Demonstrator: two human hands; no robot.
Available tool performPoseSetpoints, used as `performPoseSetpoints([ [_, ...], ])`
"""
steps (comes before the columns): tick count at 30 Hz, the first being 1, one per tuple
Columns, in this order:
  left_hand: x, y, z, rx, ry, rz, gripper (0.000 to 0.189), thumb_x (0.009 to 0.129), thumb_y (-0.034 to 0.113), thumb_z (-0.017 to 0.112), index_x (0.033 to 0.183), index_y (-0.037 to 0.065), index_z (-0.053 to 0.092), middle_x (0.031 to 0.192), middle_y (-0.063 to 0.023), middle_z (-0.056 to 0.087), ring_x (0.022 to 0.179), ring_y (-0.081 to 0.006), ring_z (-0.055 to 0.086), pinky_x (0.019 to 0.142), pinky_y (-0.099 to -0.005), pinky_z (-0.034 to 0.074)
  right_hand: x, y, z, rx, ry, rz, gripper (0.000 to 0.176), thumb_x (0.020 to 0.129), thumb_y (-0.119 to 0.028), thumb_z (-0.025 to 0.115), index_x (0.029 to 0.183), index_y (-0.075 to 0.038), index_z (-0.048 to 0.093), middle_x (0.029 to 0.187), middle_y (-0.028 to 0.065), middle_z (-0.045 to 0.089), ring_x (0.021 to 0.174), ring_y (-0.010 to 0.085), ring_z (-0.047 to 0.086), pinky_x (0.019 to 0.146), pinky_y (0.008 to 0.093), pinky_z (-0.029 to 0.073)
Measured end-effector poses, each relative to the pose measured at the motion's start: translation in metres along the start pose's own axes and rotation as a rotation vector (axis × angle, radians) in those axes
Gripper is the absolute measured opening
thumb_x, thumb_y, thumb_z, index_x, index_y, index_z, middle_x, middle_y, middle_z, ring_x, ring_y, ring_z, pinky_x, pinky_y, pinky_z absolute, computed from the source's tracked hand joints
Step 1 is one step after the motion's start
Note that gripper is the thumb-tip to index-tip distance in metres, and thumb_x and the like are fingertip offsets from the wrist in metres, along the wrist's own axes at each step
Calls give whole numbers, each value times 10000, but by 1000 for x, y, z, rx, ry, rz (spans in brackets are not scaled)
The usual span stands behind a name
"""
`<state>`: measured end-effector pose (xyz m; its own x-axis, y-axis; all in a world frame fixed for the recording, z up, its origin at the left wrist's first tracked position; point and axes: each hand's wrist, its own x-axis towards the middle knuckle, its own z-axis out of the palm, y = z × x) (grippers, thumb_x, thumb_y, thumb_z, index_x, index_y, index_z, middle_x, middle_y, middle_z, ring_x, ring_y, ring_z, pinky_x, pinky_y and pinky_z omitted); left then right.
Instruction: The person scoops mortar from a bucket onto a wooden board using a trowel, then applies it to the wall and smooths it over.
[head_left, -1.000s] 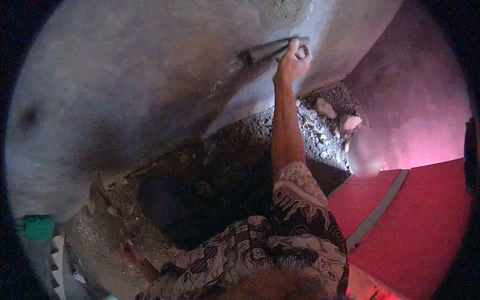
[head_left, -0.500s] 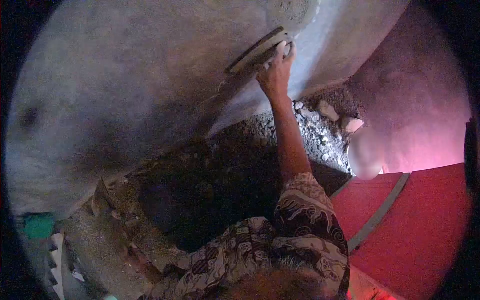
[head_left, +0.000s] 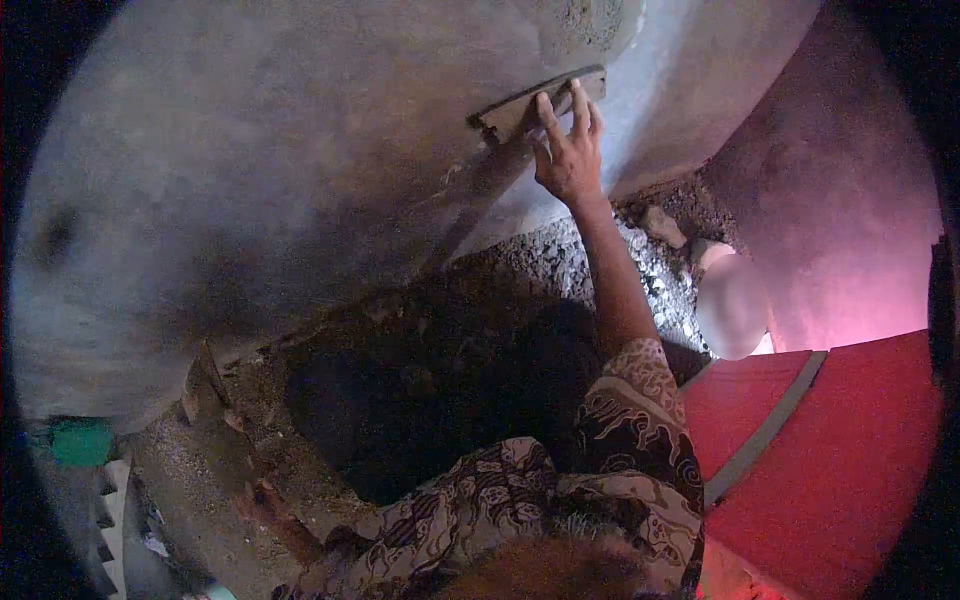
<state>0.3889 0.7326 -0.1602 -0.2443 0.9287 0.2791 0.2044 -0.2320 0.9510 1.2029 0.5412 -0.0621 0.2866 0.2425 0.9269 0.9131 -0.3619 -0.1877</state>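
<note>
My right hand (head_left: 572,165) is stretched up at the wall (head_left: 330,130), its fingers and thumb on a flat plastering float (head_left: 519,113). The float lies tilted against the plaster, just below a rough, unsmoothed patch (head_left: 585,22). Low on the left, my left hand (head_left: 268,507) is in dim light beside a long, narrow brownish piece (head_left: 207,385) that points up toward the wall's foot. Its fingers are too dark to make out, so whether it grips that piece cannot be told.
Rubble and stones (head_left: 660,225) line the foot of the wall. A red surface with a grey strip (head_left: 770,430) lies to the right, below a pinkish wall (head_left: 850,230). At far left are a green object (head_left: 82,441) and a pale toothed strip (head_left: 112,525). Deep shadow covers the middle ground.
The float has turned flatter and shifted slightly right along the wall. My right hand has moved right and a little down, its fingers now more spread over the float. My left hand stays about where it was.
</note>
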Motion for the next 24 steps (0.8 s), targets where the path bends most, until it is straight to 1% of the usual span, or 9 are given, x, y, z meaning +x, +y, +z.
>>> performPoseSetpoints([
  [2, -1, -2, 1, -5, 0, -4, 271, 912, 182, 620, 1092, -18, 592, 877, -86, 617, 750, -231, 580, 715, -359, 503, 2, 2, -5, -76, -126, 47, 683, 703, -198, 751, 1336, -223, 496, 1466, 102, 368, 1227, 381, 407, 995, 483, 360],
  [8, -5, -9, 3, -5, 11, 0, 267, 908, 181, 626, 1084, -18, 594, 876, -89, 617, 746, -229, 579, 710, -359, 506, 10, -1, 6, -143, -29, 90, 727, 676, -253, 777, 1336, -170, 485, 1408, 17, 458, 1207, 345, 425, 966, 485, 350],
  [14, -8, -10, 3, 31, 25, 6, 264, 905, 180, 633, 1075, -17, 595, 876, -92, 618, 743, -227, 579, 706, -358, 508, -4, -25, 52, -32, 167, 110, 688, 720, -233, 759, 1342, -113, 489, 1338, 211, 471, 1181, 371, 464, 993, 519, 330],
  [15, -9, -9, 0, 39, 25, 3, 263, 904, 180, 634, 1074, -17, 595, 876, -93, 618, 742, -226, 579, 705, -358, 509, 19, -10, 57, -7, 243, 100, 671, 742, -216, 747, 1348, -98, 486, 1332, 227, 469, 1164, 387, 478, 998, 526, 328],
  [17, -10, -10, -5, 69, 33, 4, 262, 903, 179, 636, 1071, -17, 596, 875, -94, 618, 741, -226, 578, 704, -358, 510, 84, 49, 41, -419, 328, 308, 532, 835, -250, 670, 1279, 0, 519, 1198, 216, 563, 1112, 389, 505, 954, 538, 384],
  [19, -8, -8, -9, 91, 35, 12, 261, 902, 179, 638, 1068, -17, 596, 875, -95, 618, 739, -225, 578, 702, -358, 511, 141, 119, 19, -508, 635, 248, 497, 848, -383, 669, 1139, 16, 611, 985, 214, 606, 935, 352, 574, 796, 498, 462],
  [20, -8, -11, -8, 94, 37, 11, 260, 901, 179, 639, 1067, -17, 596, 875, -96, 618, 739, -225, 578, 702, -358, 511, 164, 100, -14, -4, 650, 372, 520, 833, -441, 671, 1075, 18, 638, 929, 217, 606, 856, 346, 584, 764, 460, 465],
  [22, -3, -15, -4, 108, 30, 13, 259, 900, 179, 641, 1064, -17, 597, 875, -97, 618, 737, -224, 578, 700, -357, 512, 158, 121, -5, -291, 560, 389, 535, 829, -459, 667, 1071, 17, 636, 923, 230, 601, 848, 370, 578, 777, 464, 460],
  [24, 1, -17, -4, 123, 26, 26, 258, 899, 178, 644, 1061, -17, 597, 875, -98, 619, 736, -223, 577, 699, -357, 513, 106, 52, 31, -223, 558, 393, 520, 825, -412, 667, 1122, 10, 600, 1006, 244, 583, 934, 394, 558, 838, 473, 437],
])
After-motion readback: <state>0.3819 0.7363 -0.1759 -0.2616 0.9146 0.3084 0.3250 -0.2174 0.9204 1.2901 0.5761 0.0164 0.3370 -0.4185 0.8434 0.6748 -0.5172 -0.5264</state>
